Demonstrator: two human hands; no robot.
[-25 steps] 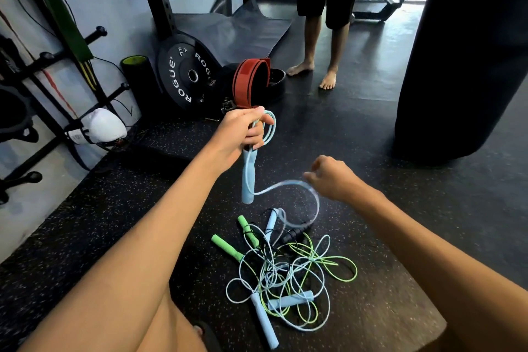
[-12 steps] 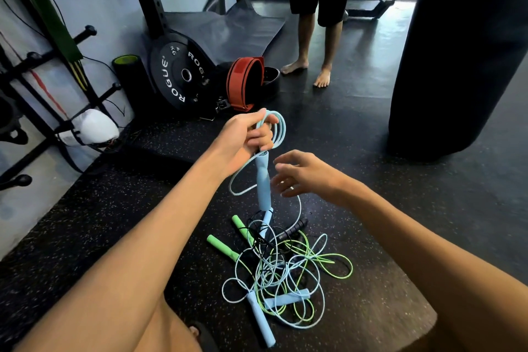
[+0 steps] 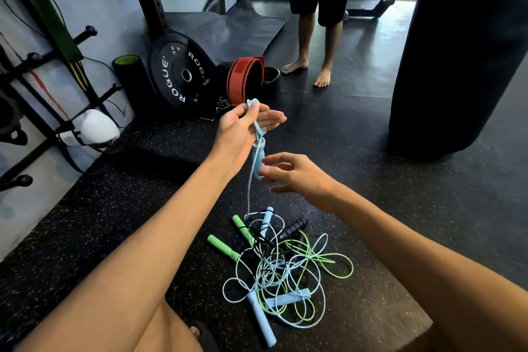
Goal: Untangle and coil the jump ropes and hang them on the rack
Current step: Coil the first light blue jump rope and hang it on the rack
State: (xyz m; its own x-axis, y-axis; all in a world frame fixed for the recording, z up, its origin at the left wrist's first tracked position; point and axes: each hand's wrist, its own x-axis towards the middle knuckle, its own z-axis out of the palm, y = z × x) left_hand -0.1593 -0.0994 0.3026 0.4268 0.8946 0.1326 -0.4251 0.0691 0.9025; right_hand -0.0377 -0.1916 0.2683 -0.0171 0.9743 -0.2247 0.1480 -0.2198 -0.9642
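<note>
L: my left hand (image 3: 243, 128) pinches loops of the blue rope (image 3: 258, 133) under the thumb, handle (image 3: 257, 160) dangling below | R: my right hand (image 3: 300, 177) is spread, holding nothing, fingertips just beside the handle | pile (image 3: 283, 268): green, blue and black ropes tangled on the floor (image 3: 400, 208) beneath my hands | rack (image 3: 43, 80): far left

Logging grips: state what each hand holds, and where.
Left hand pinches the light-blue rope's looped cord, above its hanging handle. Right hand, open beside it, holds nothing.
</note>
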